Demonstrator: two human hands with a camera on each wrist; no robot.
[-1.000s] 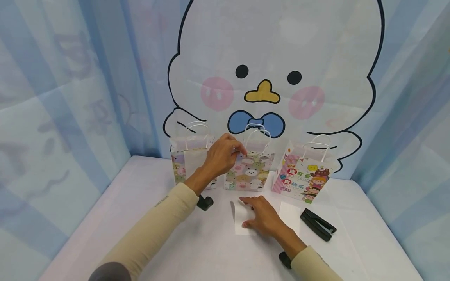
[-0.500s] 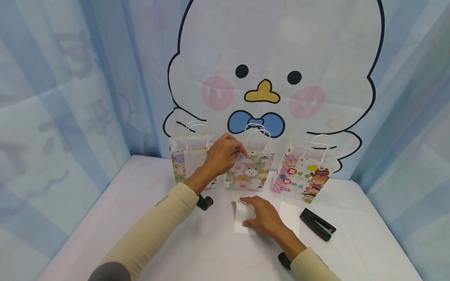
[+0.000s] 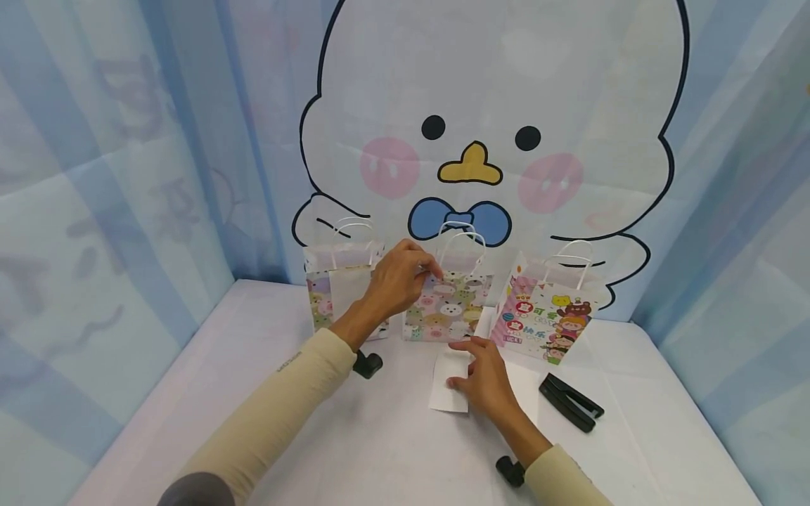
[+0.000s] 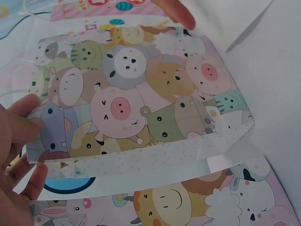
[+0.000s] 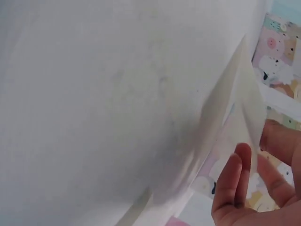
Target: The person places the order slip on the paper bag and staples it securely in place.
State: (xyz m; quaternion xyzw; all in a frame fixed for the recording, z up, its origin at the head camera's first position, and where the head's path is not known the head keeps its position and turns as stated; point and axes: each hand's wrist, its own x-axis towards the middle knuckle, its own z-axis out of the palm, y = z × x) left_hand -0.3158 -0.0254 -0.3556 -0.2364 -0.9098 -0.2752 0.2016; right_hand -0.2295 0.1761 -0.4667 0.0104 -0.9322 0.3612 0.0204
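In the head view my left hand [image 3: 400,277] pinches the upper left edge of the middle paper gift bag [image 3: 451,309], which has cartoon animals and white handles. The left wrist view shows the left thumb and fingers around that bag's top edge [image 4: 33,136]. Below and to the right, my right hand [image 3: 489,378] holds a white sheet of paper [image 3: 448,390] between thumb and fingers, in front of the bag. Up close in the right wrist view, the paper [image 5: 251,103] looks bent and slants up from the table.
A similar animal bag [image 3: 321,299] with a white paper [image 3: 349,292] on its front stands at left. A pink-and-white gift bag [image 3: 544,320] stands at right. Another white sheet [image 3: 525,390] lies beside a black stapler [image 3: 571,403] on the white table [image 3: 392,450].
My right hand has shifted right and toward the bags, taking the white paper with it. The left hand keeps its hold on the middle bag.
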